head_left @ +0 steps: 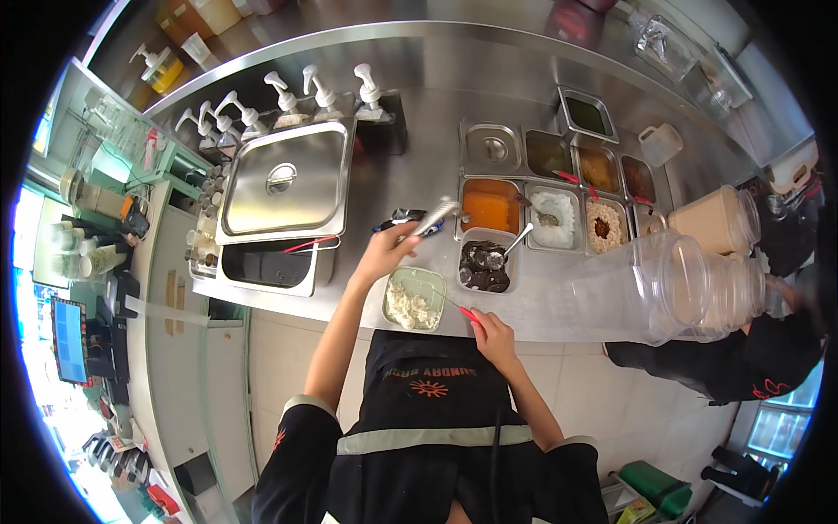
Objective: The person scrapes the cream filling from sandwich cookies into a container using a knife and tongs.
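Two hands are working at the counter (428,157): the left hand's (390,251) fingers are gripping a metal tool (438,214), the right hand's (495,339) a red-handled utensil (469,313). Between them, the pale green tub (389,317) is sitting near the edge, probably light, best held by its rim; its white mixture (412,307) is looking soft.

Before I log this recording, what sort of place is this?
Probably a drinks or dessert shop's preparation area: white pump dispensers and metal pans of what look like toppings share a steel counter, with a lit monitor at left.
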Demonstrator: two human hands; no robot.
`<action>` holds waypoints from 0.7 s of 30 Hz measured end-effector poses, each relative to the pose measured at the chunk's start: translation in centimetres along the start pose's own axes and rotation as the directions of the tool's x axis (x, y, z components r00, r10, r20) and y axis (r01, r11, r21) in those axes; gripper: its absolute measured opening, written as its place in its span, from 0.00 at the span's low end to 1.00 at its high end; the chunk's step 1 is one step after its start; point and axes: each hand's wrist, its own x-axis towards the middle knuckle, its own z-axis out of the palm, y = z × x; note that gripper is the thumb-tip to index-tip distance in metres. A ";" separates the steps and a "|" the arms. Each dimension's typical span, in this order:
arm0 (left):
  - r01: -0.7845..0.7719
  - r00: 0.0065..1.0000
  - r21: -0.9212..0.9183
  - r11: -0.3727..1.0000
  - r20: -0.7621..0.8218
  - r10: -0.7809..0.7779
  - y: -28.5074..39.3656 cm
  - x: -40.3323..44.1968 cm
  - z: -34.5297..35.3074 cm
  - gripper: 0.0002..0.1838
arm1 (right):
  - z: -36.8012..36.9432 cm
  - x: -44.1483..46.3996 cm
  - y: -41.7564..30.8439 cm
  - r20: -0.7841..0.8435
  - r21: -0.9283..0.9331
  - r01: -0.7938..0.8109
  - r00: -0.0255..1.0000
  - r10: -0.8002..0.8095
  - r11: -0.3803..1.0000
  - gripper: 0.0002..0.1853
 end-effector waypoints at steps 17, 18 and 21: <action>0.503 0.846 -0.078 0.861 -0.160 -0.509 -7.1 -2.0 -2.4 0.20 | 1.0 0.8 -0.2 -0.023 0.095 -0.038 0.999 0.041 0.995 0.11; 0.515 0.841 -0.145 0.845 -0.106 -0.531 -7.6 -1.6 -2.4 0.20 | 1.0 0.8 -0.3 -0.019 0.093 -0.038 0.999 0.040 0.995 0.11; 0.576 0.808 -0.172 0.799 -0.024 -0.588 -9.5 -0.9 -3.0 0.19 | 1.0 0.6 -0.3 0.006 0.079 -0.050 0.999 0.050 0.996 0.12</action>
